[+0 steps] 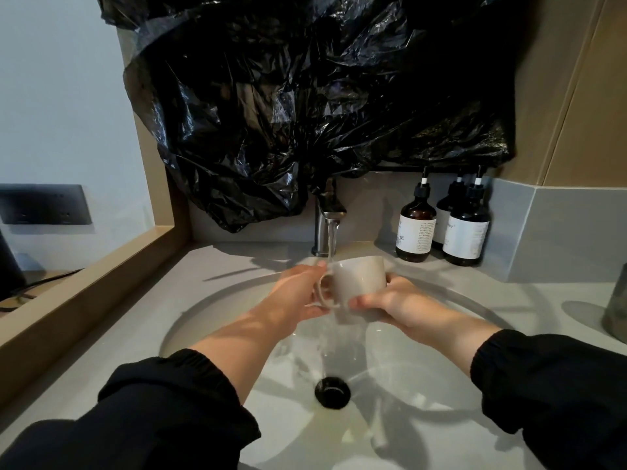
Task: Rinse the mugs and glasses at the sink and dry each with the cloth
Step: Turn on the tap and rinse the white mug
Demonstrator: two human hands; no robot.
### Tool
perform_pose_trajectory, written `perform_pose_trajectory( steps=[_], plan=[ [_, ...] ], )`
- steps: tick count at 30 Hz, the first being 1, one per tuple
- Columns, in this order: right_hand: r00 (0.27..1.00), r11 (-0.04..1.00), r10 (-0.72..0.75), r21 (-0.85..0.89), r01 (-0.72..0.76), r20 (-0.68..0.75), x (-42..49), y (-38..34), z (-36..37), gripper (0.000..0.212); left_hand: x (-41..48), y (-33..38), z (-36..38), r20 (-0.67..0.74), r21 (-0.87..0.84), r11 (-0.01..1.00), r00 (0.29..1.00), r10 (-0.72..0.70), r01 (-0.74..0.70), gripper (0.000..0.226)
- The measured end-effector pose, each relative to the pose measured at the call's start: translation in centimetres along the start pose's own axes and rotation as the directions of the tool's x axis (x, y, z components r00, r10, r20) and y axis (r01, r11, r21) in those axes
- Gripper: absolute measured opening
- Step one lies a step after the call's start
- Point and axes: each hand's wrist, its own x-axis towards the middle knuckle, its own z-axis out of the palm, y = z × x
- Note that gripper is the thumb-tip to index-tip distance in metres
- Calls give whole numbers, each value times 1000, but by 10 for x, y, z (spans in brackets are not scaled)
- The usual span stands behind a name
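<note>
Two black sleeves (142,422) reach in from the near edge over the sink (210,307), whose dark drain (332,392) sits below and between the forearms. Above the basin both hands hold a pale mug (358,279): the left hand (298,293) has its grip closed at the handle side, thumb up by the rim, and the right hand (397,305) cups the base, fingers wrapped under it. Water runs from the tap (327,220) onto the mug's left rim and spills on into the basin. Beyond on the tabletop (559,293), three dark pump bottles (415,228) stand right of the tap, well clear of the hands. A crumpled black plastic sheet (305,106) hangs over the wall behind, its lower folds touching the tap's top
</note>
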Motion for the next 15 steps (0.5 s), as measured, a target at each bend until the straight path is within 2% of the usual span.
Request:
perform_pose_trajectory(
  steps=[2, 4, 9, 12, 15],
  plan=[
    [996, 989, -71, -136, 65, -44, 5, 2, 8, 80, -5, 3, -10, 33, 13, 998, 998, -56, 55, 27],
    [991, 970, -121, -221, 104, -65, 8, 1, 16, 90, -8, 6, -19, 71, 52, 993, 991, -114, 110, 30],
    [978, 957, -211, -205, 204, -10, 8, -3, 19, 98, -11, 10, -27, 172, -52, 979, 968, -183, 195, 31],
    [967, 950, -253, -185, 250, 7, 8, -3, 18, 96, -10, 7, -23, 192, -66, 985, 971, -143, 158, 23],
    [963, 952, -265, -146, 270, 55, 5, -4, 17, 94, -7, 4, -20, 148, -38, 994, 984, -98, 105, 20]
  ],
)
